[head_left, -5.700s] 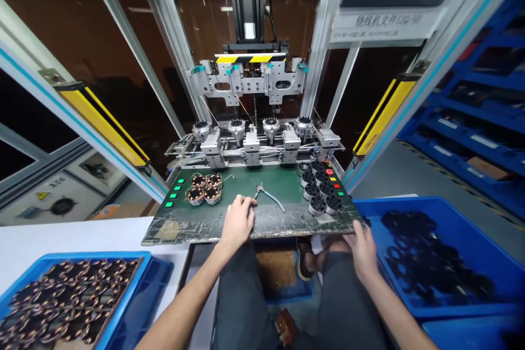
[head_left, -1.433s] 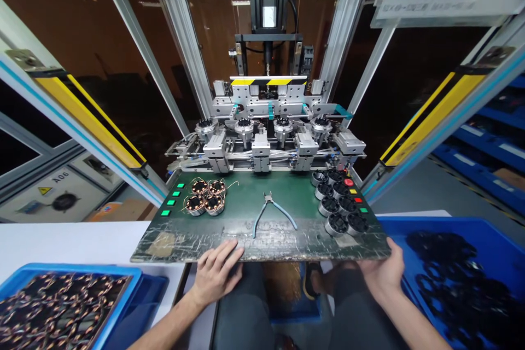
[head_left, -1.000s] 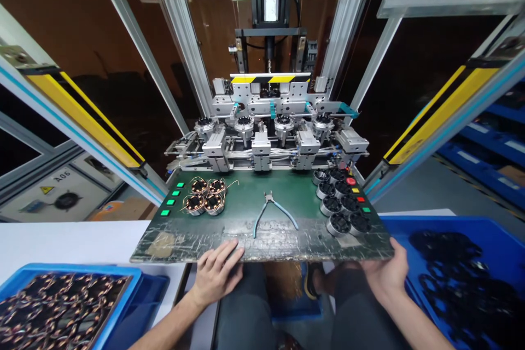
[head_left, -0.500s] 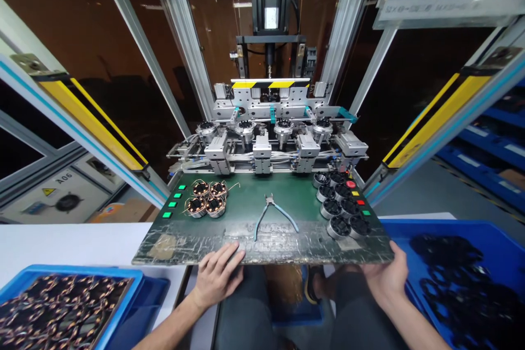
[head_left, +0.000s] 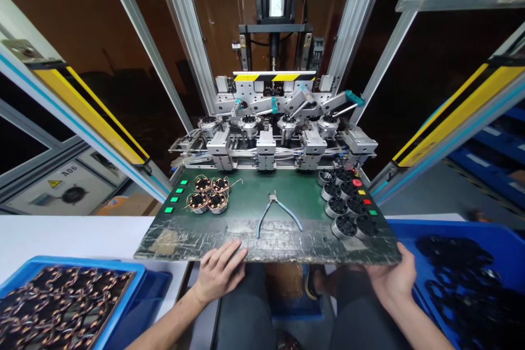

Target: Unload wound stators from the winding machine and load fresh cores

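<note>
My left hand (head_left: 221, 270) lies over the front edge of the green worktop (head_left: 262, 180), fingers stretched out on its scuffed strip and holding nothing. At the right front corner, my right hand (head_left: 391, 279) grips the worktop edge, thumb up at the side and fingers hidden underneath. Between and beyond the hands lie cutting pliers (head_left: 275, 210), their blue handles spread toward me. Several stators wound with copper wire (head_left: 208, 195) stand at the left, loose wire ends sticking out. Several unwound black-and-silver stator cores (head_left: 344, 202) are grouped at the right.
Behind the worktop, a winding machine (head_left: 266, 145) holds several stator cores below tilted arms. Green buttons (head_left: 174, 199) line the left edge; coloured buttons (head_left: 361, 192) line the right. Blue bins with wound parts (head_left: 137, 279) and black parts (head_left: 508, 246) flank me. Yellow-edged posts (head_left: 90, 112) frame the opening.
The machine's arms with teal ends above the two right-hand cores have swung from level to slanted. My view has shifted slightly. Both hands keep their places on the worktop edge.
</note>
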The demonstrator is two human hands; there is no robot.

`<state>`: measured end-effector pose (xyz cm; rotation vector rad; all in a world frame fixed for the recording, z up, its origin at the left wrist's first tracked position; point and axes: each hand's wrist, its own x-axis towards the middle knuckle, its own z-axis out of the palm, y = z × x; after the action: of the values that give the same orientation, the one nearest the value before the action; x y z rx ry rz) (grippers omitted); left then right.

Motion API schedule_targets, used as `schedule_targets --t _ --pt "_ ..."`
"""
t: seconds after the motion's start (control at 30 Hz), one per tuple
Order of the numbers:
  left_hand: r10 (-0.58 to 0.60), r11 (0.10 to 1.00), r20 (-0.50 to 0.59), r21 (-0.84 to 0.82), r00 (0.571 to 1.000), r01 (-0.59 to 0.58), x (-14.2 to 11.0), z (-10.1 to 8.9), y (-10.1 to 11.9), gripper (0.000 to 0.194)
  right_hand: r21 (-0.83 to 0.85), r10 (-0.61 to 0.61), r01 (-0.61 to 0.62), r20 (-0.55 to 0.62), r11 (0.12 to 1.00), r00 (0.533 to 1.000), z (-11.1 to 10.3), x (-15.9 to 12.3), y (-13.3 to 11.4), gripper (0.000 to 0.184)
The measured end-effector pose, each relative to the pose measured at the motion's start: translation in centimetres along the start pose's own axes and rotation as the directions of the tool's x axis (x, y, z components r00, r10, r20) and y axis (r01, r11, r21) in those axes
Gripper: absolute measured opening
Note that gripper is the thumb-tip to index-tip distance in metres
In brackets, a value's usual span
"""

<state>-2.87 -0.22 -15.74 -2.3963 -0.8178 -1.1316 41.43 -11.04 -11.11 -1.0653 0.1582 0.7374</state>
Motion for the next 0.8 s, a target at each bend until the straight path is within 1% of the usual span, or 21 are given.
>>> schedule_targets --t 0.23,0.43,0.67,0.73,0.8 --pt "-0.012 1.000 -0.005 0.000 1.000 0.012 0.21 -0.09 0.17 0.054 0.000 0.006 -0.006 0.006 1.000 1.000 -0.36 0.16 0.05 0.036" --pt "-0.032 0.999 -0.007 -0.019 0.999 0.031 0.41 -0.21 0.28 0.061 0.023 -0.017 0.016 0.031 1.000 0.999 -0.45 0.51 0.47 0.035" --pt "-0.099 0.994 -0.006 -0.044 0.995 0.098 0.07 0.12 0.56 0.070 0.061 0.011 -0.017 0.099 0.998 0.995 -0.43 0.35 0.80 0.039" --pt "-0.128 0.991 0.006 -0.048 0.992 0.128 -0.10 0.29 0.50 0.073 0.055 0.006 -0.012 0.107 0.998 0.994 -0.41 0.41 0.84 0.042" --pt "-0.131 0.990 0.011 -0.050 0.991 0.132 -0.23 0.31 0.45 0.075 0.051 -0.007 0.002 0.107 0.999 0.994 -0.40 0.36 0.85 0.045"
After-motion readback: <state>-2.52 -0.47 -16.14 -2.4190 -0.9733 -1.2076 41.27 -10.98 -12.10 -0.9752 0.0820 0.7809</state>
